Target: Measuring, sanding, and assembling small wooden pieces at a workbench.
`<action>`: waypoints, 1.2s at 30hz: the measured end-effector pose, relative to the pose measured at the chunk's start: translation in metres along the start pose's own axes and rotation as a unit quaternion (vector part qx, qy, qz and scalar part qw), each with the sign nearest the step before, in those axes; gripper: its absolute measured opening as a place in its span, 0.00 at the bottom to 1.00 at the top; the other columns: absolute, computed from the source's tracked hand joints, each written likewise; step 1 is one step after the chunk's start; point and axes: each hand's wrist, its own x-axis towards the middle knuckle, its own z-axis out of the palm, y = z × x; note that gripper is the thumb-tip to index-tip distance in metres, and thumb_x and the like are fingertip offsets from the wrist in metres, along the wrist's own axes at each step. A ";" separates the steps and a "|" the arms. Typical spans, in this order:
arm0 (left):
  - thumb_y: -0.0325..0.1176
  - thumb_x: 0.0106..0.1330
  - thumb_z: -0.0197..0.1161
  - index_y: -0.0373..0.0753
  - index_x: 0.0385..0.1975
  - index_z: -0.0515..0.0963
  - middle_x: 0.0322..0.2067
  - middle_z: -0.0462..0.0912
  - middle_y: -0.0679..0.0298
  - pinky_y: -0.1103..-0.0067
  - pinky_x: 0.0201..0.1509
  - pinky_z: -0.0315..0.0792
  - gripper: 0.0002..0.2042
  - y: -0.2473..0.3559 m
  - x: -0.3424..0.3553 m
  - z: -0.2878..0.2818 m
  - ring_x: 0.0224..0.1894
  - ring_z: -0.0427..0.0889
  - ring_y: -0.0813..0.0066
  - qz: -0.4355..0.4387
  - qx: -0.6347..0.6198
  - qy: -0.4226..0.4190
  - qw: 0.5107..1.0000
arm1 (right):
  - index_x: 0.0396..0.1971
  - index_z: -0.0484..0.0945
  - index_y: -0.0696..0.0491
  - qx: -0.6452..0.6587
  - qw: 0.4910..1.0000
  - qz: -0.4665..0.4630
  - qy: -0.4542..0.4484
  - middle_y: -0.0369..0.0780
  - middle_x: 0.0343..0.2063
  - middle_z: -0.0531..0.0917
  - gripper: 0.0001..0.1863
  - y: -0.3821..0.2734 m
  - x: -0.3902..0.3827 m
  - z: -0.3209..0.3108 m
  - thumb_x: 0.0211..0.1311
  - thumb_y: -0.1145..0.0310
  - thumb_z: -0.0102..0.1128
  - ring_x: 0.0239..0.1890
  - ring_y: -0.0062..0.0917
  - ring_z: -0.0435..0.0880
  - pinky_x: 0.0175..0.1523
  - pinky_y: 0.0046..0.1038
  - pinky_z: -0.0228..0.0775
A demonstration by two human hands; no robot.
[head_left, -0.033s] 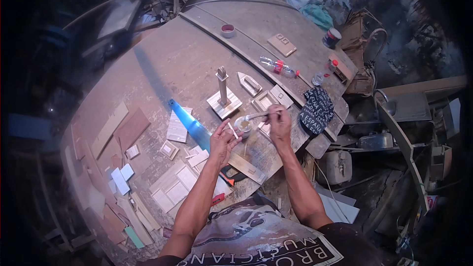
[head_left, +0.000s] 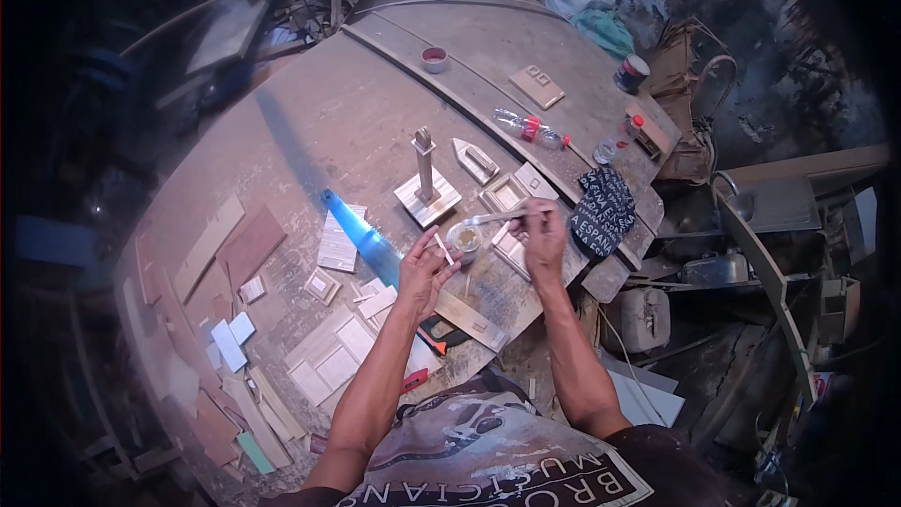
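My left hand (head_left: pixel 427 274) is closed in a pinch on a small pale wooden strip (head_left: pixel 443 248). My right hand (head_left: pixel 542 242) grips a slim brush (head_left: pixel 496 218), whose far end lies over a small round pot (head_left: pixel 464 238) with pale yellowish stuff in it. The pot stands close beside my left fingertips. Just beyond it rises a wooden tower model (head_left: pixel 425 178) on a square striped base. A boat-shaped wooden piece (head_left: pixel 475 161) and a shallow wooden frame (head_left: pixel 505 192) lie to the tower's right. Partly under my left hand is a handsaw with a bluish blade (head_left: pixel 361 230).
Wood offcuts (head_left: pixel 253 244) and panelled pieces (head_left: pixel 330 355) cover the left and near table. A red cutter (head_left: pixel 415 379) lies at the near edge. To the right are a dark patterned cap (head_left: pixel 603 211), plastic bottles (head_left: pixel 530 127), a cup (head_left: pixel 434 58) and a paint can (head_left: pixel 632 72).
My right hand has shifted slightly right, drawing the brush along with it; the brush tip still hangs over the pot. My left hand stays where it was.
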 end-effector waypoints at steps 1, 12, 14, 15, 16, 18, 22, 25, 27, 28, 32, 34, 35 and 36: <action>0.21 0.69 0.58 0.40 0.70 0.60 0.46 0.81 0.59 0.73 0.50 0.83 0.29 0.005 -0.006 -0.001 0.47 0.85 0.62 -0.002 0.011 -0.026 1.000 | 0.41 0.73 0.57 0.048 0.998 0.019 0.029 0.39 0.31 0.80 0.09 -0.018 0.000 -0.005 0.75 0.66 0.53 0.26 0.20 0.80 0.30 0.21 0.74; 0.24 0.66 0.65 0.36 0.63 0.69 0.40 0.82 0.64 0.82 0.49 0.83 0.25 0.034 -0.082 0.005 0.43 0.86 0.71 -0.041 -0.002 -0.160 0.986 | 0.46 0.71 0.56 0.288 0.955 0.064 -0.041 0.44 0.43 0.80 0.08 -0.088 -0.084 -0.037 0.72 0.69 0.54 0.36 0.25 0.81 0.41 0.27 0.76; 0.23 0.67 0.63 0.33 0.62 0.70 0.46 0.82 0.59 0.81 0.51 0.82 0.23 0.035 -0.096 0.005 0.46 0.85 0.70 -0.053 0.003 -0.149 0.987 | 0.46 0.72 0.56 0.297 0.951 0.067 -0.045 0.45 0.44 0.79 0.09 -0.086 -0.098 -0.039 0.70 0.71 0.54 0.36 0.27 0.82 0.42 0.28 0.76; 0.23 0.67 0.63 0.33 0.62 0.70 0.46 0.82 0.59 0.81 0.51 0.82 0.23 0.034 -0.102 0.005 0.46 0.85 0.70 -0.049 0.000 -0.149 0.988 | 0.45 0.72 0.56 0.304 0.950 0.058 -0.039 0.45 0.43 0.79 0.08 -0.086 -0.104 -0.040 0.70 0.71 0.55 0.36 0.27 0.82 0.42 0.28 0.76; 0.23 0.66 0.64 0.32 0.60 0.71 0.46 0.83 0.58 0.81 0.52 0.82 0.22 0.035 -0.107 0.004 0.46 0.85 0.70 -0.054 0.000 -0.142 0.988 | 0.45 0.73 0.56 0.312 0.948 0.047 -0.033 0.45 0.43 0.79 0.08 -0.086 -0.110 -0.039 0.70 0.71 0.55 0.36 0.28 0.82 0.42 0.28 0.76; 0.22 0.66 0.64 0.31 0.59 0.72 0.46 0.83 0.57 0.81 0.52 0.82 0.21 0.037 -0.115 0.001 0.46 0.85 0.70 -0.055 -0.002 -0.135 0.989 | 0.44 0.74 0.55 0.321 0.945 0.047 -0.038 0.45 0.43 0.79 0.07 -0.089 -0.118 -0.037 0.69 0.72 0.55 0.36 0.28 0.82 0.43 0.28 0.76; 0.22 0.66 0.63 0.29 0.58 0.73 0.47 0.83 0.54 0.82 0.54 0.82 0.19 0.039 -0.131 -0.003 0.47 0.85 0.69 -0.072 -0.039 -0.120 0.989 | 0.43 0.74 0.56 0.342 0.939 0.035 -0.027 0.45 0.43 0.78 0.07 -0.092 -0.130 -0.032 0.67 0.73 0.55 0.36 0.28 0.81 0.43 0.29 0.76; 0.21 0.67 0.62 0.28 0.57 0.73 0.47 0.82 0.53 0.81 0.54 0.81 0.19 0.040 -0.140 -0.005 0.48 0.84 0.68 -0.076 -0.071 -0.119 0.987 | 0.42 0.74 0.56 0.357 0.933 0.029 -0.030 0.45 0.42 0.78 0.07 -0.096 -0.135 -0.029 0.67 0.73 0.55 0.36 0.29 0.80 0.44 0.29 0.75; 0.21 0.67 0.62 0.28 0.57 0.73 0.47 0.82 0.52 0.81 0.55 0.81 0.18 0.041 -0.147 -0.004 0.49 0.84 0.68 -0.076 -0.088 -0.122 0.986 | 0.42 0.74 0.56 0.361 0.932 0.028 -0.032 0.45 0.42 0.78 0.07 -0.098 -0.139 -0.026 0.66 0.73 0.55 0.36 0.29 0.80 0.44 0.29 0.75; 0.21 0.67 0.61 0.27 0.57 0.73 0.47 0.82 0.51 0.81 0.55 0.81 0.18 0.043 -0.151 -0.003 0.49 0.84 0.68 -0.078 -0.096 -0.119 0.985 | 0.42 0.74 0.56 0.355 0.934 0.031 -0.027 0.45 0.41 0.78 0.06 -0.098 -0.140 -0.025 0.66 0.73 0.55 0.36 0.29 0.80 0.44 0.29 0.75; 0.20 0.68 0.60 0.27 0.57 0.73 0.48 0.82 0.51 0.81 0.55 0.81 0.17 0.045 -0.158 -0.003 0.49 0.84 0.68 -0.079 -0.112 -0.124 0.983 | 0.41 0.74 0.56 0.357 0.934 0.018 -0.010 0.46 0.41 0.78 0.06 -0.099 -0.140 -0.022 0.66 0.74 0.55 0.37 0.29 0.80 0.44 0.30 0.75; 0.20 0.68 0.60 0.27 0.57 0.73 0.48 0.81 0.52 0.82 0.55 0.81 0.17 0.045 -0.159 -0.004 0.48 0.84 0.69 -0.077 -0.115 -0.122 0.983 | 0.41 0.74 0.56 0.362 0.932 0.015 -0.020 0.46 0.41 0.78 0.06 -0.103 -0.140 -0.019 0.65 0.74 0.55 0.36 0.29 0.80 0.44 0.30 0.75; 0.21 0.68 0.60 0.27 0.56 0.73 0.48 0.81 0.52 0.82 0.55 0.81 0.17 0.045 -0.160 -0.004 0.48 0.84 0.69 -0.079 -0.117 -0.119 0.983 | 0.41 0.73 0.56 0.367 0.930 0.012 -0.028 0.46 0.41 0.78 0.06 -0.105 -0.140 -0.017 0.65 0.74 0.55 0.36 0.29 0.80 0.44 0.30 0.75; 0.21 0.68 0.60 0.27 0.56 0.73 0.48 0.81 0.52 0.82 0.55 0.81 0.17 0.045 -0.162 -0.004 0.48 0.84 0.69 -0.077 -0.118 -0.120 0.983 | 0.41 0.73 0.56 0.366 0.930 0.011 -0.030 0.46 0.41 0.78 0.06 -0.104 -0.140 -0.016 0.65 0.74 0.55 0.36 0.29 0.80 0.44 0.30 0.75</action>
